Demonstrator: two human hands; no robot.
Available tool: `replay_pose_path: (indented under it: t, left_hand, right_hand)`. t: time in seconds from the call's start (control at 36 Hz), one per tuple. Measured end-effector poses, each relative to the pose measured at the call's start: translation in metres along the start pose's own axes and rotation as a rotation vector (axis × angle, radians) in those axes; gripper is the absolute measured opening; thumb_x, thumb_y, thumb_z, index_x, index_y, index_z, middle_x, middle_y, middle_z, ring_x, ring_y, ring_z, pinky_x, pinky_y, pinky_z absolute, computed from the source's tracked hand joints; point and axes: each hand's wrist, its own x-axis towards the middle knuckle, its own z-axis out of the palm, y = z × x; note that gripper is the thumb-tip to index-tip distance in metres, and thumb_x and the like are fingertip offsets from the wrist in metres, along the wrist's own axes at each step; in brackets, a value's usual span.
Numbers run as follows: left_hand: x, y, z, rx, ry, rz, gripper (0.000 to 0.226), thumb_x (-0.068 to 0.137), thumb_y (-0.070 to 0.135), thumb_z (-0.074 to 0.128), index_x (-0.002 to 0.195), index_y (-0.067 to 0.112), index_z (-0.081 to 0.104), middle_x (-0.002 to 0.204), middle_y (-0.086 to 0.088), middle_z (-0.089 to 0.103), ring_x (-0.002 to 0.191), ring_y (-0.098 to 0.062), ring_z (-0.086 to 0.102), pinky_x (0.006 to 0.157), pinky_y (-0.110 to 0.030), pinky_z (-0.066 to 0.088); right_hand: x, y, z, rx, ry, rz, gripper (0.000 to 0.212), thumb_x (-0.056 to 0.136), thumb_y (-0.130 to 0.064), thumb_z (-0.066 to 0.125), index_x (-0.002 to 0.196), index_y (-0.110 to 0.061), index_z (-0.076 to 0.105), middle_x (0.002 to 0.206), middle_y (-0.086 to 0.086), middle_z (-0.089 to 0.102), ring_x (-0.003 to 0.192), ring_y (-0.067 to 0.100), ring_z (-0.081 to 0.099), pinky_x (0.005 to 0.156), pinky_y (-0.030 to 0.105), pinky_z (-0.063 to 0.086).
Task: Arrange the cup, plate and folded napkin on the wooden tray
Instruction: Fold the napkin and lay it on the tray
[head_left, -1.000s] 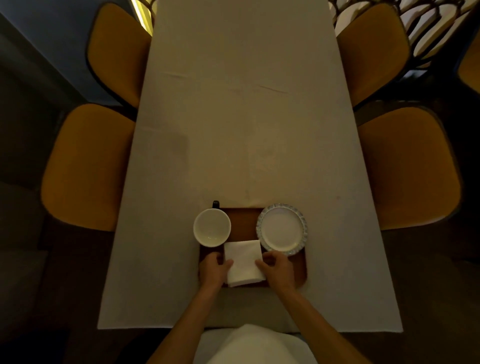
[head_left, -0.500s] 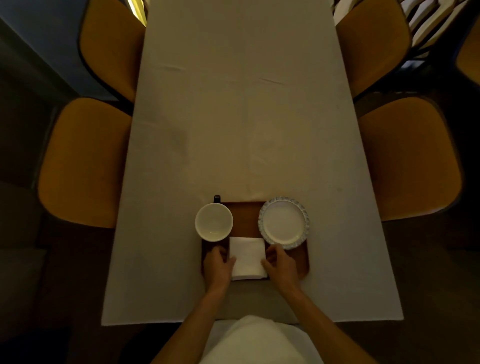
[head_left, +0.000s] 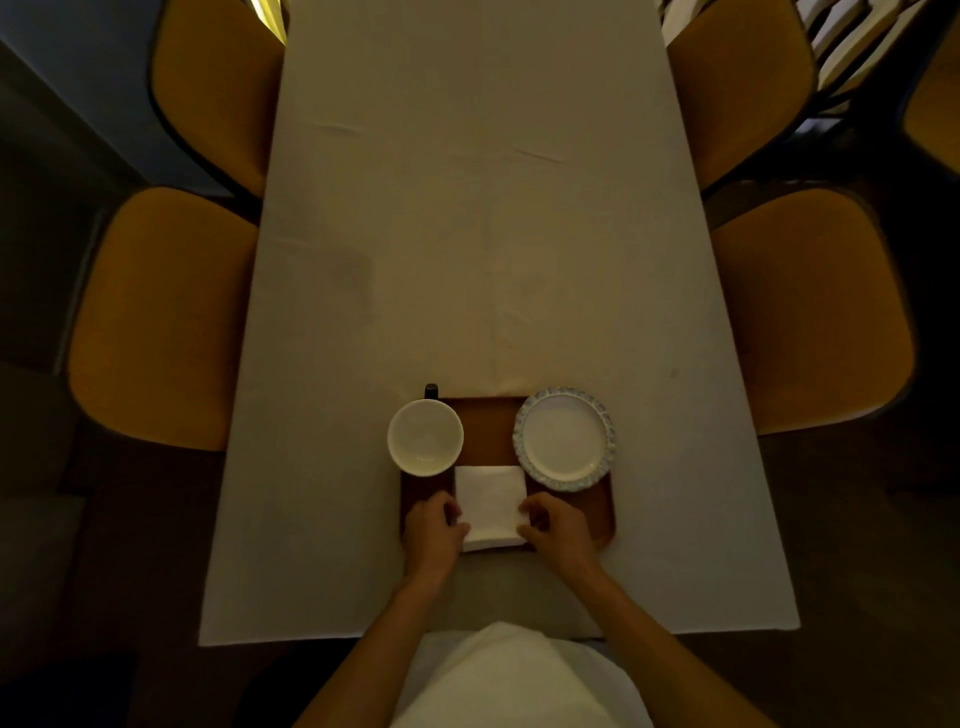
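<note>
A wooden tray (head_left: 487, 426) lies near the table's front edge. On its left end stands a white cup (head_left: 425, 437) with a dark handle pointing away. A white plate (head_left: 564, 439) with a blue patterned rim sits on the right end. A folded white napkin (head_left: 491, 499) lies square on the tray's front middle, between them. My left hand (head_left: 432, 530) pinches the napkin's left edge, and my right hand (head_left: 558, 527) pinches its right edge with curled fingers.
The long table (head_left: 467, 234) wears a pale cloth. Yellow chairs stand on both sides: near left (head_left: 161, 317), far left (head_left: 218, 88), near right (head_left: 810, 306), far right (head_left: 737, 83). My white shirt shows at the bottom.
The napkin lay tilted a second ago and now lies square with the tray. Both hands have stayed at its side edges, shifting slightly.
</note>
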Motion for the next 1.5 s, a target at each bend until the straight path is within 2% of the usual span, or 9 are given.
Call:
replay_pose_path:
  t: [0.19,0.31,0.47,0.61,0.75,0.94,1.17,1.33,1.5]
  left_hand:
    - [-0.002,0.001,0.003,-0.007,0.000,0.031,0.025,0.073,0.013,0.077,0.085,0.019,0.057,0.096,-0.010,0.062,0.084,-0.021,0.058,0.067,-0.026,0.040]
    - [-0.006,-0.001,0.004,0.016,-0.055,0.112,0.058,0.077,0.014,0.075,0.129,0.027,0.052,0.117,-0.010,0.051,0.107,-0.026,0.053,0.088,-0.029,0.043]
    - [-0.005,-0.006,0.003,0.129,-0.161,0.160,0.089,0.079,0.022,0.074,0.148,0.038,0.021,0.131,-0.009,0.041,0.120,-0.026,0.047,0.101,-0.035,0.043]
    - [-0.001,-0.007,0.003,0.196,-0.182,0.209,0.094,0.077,0.023,0.075,0.149,0.035,0.016,0.132,-0.012,0.047,0.120,-0.029,0.049,0.098,-0.039,0.045]
    - [0.003,-0.009,0.001,0.185,-0.190,0.232,0.097,0.074,0.020,0.078,0.149,0.037,0.019,0.137,-0.009,0.047,0.124,-0.027,0.049,0.100,-0.038,0.045]
    - [0.000,-0.012,-0.004,0.121,-0.187,0.241,0.091,0.073,0.018,0.079,0.147,0.035,0.028,0.133,-0.008,0.053,0.121,-0.024,0.052,0.096,-0.031,0.044]
    - [-0.008,-0.002,-0.020,0.182,-0.151,0.210,0.062,0.083,0.022,0.069,0.139,0.026,0.043,0.114,-0.003,0.058,0.101,-0.019,0.056,0.081,-0.027,0.047]
    - [-0.015,0.012,-0.026,0.242,-0.013,0.253,0.013,0.092,0.031,0.055,0.100,0.022,0.058,0.095,0.000,0.059,0.080,-0.015,0.057,0.067,-0.033,0.049]
    - [-0.025,0.026,-0.031,0.263,0.103,0.306,0.020,0.097,0.027,0.044,0.085,0.016,0.055,0.090,-0.004,0.060,0.076,-0.017,0.056,0.061,-0.031,0.041]
  right_hand:
    - [0.004,0.000,-0.010,-0.020,-0.020,-0.050,0.025,0.080,-0.008,0.074,0.102,-0.014,0.065,0.093,0.008,0.066,0.083,0.020,0.064,0.077,0.034,0.056]
    - [0.004,0.001,-0.014,-0.058,-0.080,-0.099,0.038,0.080,-0.011,0.074,0.115,-0.021,0.062,0.094,0.005,0.063,0.081,0.017,0.061,0.073,0.028,0.052]
    - [0.009,0.000,-0.019,-0.171,-0.230,-0.143,0.077,0.085,-0.018,0.072,0.149,-0.029,0.031,0.130,0.008,0.054,0.117,0.021,0.053,0.097,0.027,0.043]
    - [0.010,0.001,-0.017,-0.269,-0.248,-0.167,0.083,0.086,-0.020,0.070,0.151,-0.033,0.018,0.128,0.015,0.056,0.115,0.027,0.054,0.100,0.037,0.046]
    - [0.006,0.005,-0.016,-0.278,-0.203,-0.189,0.088,0.087,-0.022,0.069,0.144,-0.044,0.006,0.125,0.012,0.057,0.113,0.025,0.055,0.097,0.037,0.048]
    - [0.005,0.005,-0.019,-0.163,-0.159,-0.157,0.079,0.083,-0.015,0.073,0.149,-0.027,0.030,0.141,0.008,0.050,0.122,0.019,0.050,0.100,0.026,0.042]
    - [-0.007,0.002,-0.033,-0.072,0.007,-0.138,0.047,0.084,-0.033,0.072,0.128,-0.030,0.055,0.090,-0.009,0.062,0.077,0.009,0.057,0.069,0.024,0.048]
    - [-0.014,-0.011,-0.045,-0.040,0.078,-0.079,0.011,0.090,-0.031,0.062,0.097,-0.023,0.060,0.078,0.001,0.065,0.072,0.014,0.062,0.063,0.035,0.051]
    - [-0.018,-0.021,-0.055,-0.167,0.148,-0.086,0.020,0.094,-0.031,0.050,0.077,-0.020,0.051,0.070,-0.002,0.058,0.063,0.015,0.056,0.054,0.035,0.043]
